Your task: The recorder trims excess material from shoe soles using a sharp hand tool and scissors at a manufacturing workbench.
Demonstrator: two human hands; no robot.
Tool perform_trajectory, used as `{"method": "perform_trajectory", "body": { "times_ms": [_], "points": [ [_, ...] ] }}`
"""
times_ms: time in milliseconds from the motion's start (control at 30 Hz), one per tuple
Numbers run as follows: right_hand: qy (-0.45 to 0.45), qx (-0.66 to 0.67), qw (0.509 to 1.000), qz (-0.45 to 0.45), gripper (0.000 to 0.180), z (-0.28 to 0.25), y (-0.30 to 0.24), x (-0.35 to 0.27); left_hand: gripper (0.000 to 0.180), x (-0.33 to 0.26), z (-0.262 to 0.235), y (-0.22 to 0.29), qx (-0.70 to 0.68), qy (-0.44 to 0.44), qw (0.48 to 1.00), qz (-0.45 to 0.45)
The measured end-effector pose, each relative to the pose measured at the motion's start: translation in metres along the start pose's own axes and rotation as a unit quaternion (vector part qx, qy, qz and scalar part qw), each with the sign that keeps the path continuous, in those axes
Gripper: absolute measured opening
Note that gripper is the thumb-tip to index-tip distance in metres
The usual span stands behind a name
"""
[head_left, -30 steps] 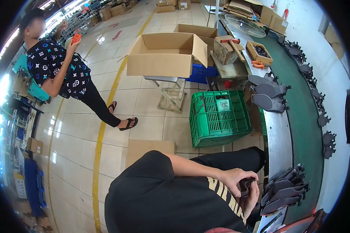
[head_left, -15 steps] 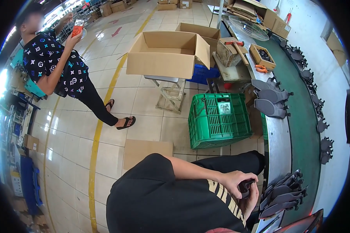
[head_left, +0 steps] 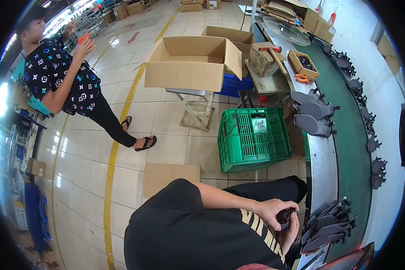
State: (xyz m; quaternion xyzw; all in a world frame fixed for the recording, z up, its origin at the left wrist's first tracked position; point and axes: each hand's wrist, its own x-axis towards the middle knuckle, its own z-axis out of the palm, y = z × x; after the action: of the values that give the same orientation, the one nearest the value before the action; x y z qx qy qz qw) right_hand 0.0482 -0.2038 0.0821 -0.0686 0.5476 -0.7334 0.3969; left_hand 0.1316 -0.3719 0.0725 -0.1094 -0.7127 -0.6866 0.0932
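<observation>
You have a small dark part [head_left: 283, 217] between your two hands, in front of your shirt and just left of the counter [head_left: 323, 157]. Your left hand [head_left: 269, 211] pinches it from the near side, fingers curled around its edge; your right hand [head_left: 291, 229] grips it from the other side, fingers bent up against it. Much of the part is hidden by your grip. Close to your right hand, a pile of grey plates [head_left: 327, 228] lies on the counter. Farther along sit more grey plates [head_left: 312, 119], orange-handled pliers [head_left: 301, 78] and a wooden box [head_left: 308, 74] of small dark pieces. A green crate [head_left: 255, 150] stands beside the counter.
</observation>
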Motion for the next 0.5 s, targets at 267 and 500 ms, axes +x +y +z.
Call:
{"method": "perform_trajectory", "body": {
  "times_ms": [267, 500],
  "points": [
    [0.013, 0.008, 1.000, 0.003, 0.030, 0.003, 0.001, 0.002, 0.084, 0.002, 0.000, -0.007, -0.015, 0.001, 1.000, 0.000],
    [-0.001, -0.004, 1.000, 0.008, 0.034, -0.008, 0.007, 0.006, 0.084, 0.004, -0.001, -0.006, -0.024, -0.006, 1.000, -0.013]
  ]
}}
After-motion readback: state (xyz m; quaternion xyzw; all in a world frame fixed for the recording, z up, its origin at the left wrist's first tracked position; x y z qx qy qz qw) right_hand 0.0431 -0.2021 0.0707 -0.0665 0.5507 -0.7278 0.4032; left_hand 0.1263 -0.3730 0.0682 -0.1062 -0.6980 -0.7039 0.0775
